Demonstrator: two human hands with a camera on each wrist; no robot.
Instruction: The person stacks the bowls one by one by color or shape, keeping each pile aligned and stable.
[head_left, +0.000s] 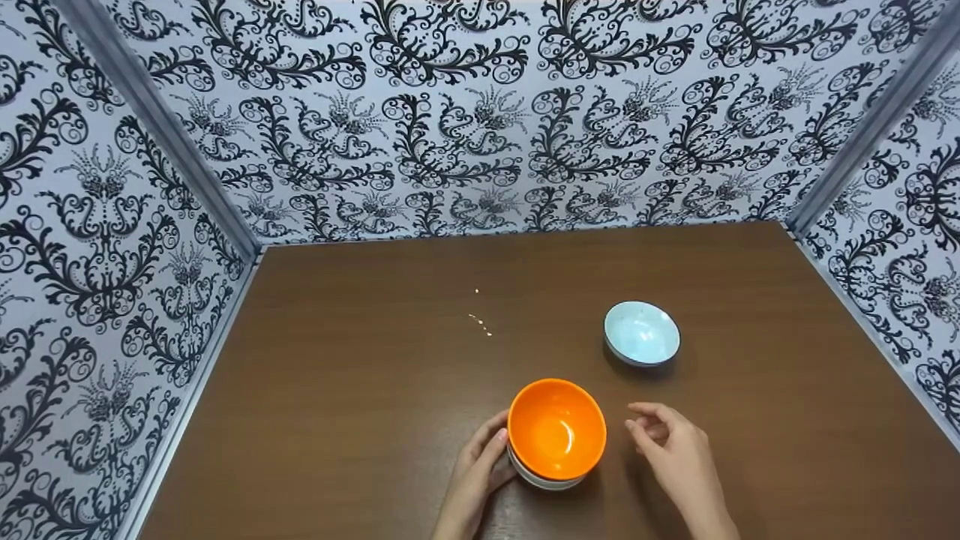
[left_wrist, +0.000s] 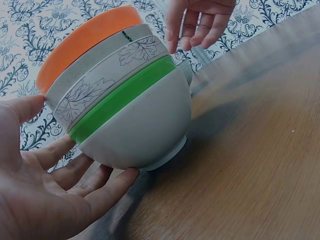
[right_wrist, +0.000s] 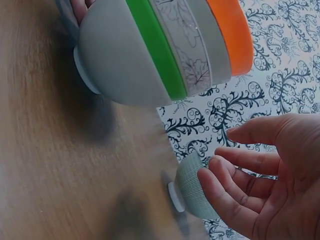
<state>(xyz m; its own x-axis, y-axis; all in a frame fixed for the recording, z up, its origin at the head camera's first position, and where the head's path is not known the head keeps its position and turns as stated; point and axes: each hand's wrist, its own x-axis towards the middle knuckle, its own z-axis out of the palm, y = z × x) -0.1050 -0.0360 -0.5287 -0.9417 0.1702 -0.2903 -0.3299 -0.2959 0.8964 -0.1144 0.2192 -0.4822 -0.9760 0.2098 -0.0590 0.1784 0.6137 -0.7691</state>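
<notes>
An orange bowl (head_left: 556,429) tops a stack of nested bowls, tilted slightly in the head view. Below it, the left wrist view shows a pale grey bowl (left_wrist: 95,62), a white bowl with leaf drawings (left_wrist: 115,75), a green bowl (left_wrist: 125,99) and a larger white bowl (left_wrist: 145,127) at the bottom. My left hand (head_left: 474,472) rests against the stack's left side, thumb near the upper rims and fingertips low on the white bowl. To the right of the stack, my right hand (head_left: 679,454) hovers with loosely bent fingers, holding nothing.
A pale blue bowl (head_left: 642,334) stands apart on the brown wooden table (head_left: 360,352), behind my right hand; its ribbed outside shows in the right wrist view. Small pale specks (head_left: 481,322) lie mid-table. Patterned walls (head_left: 480,120) enclose the back and sides.
</notes>
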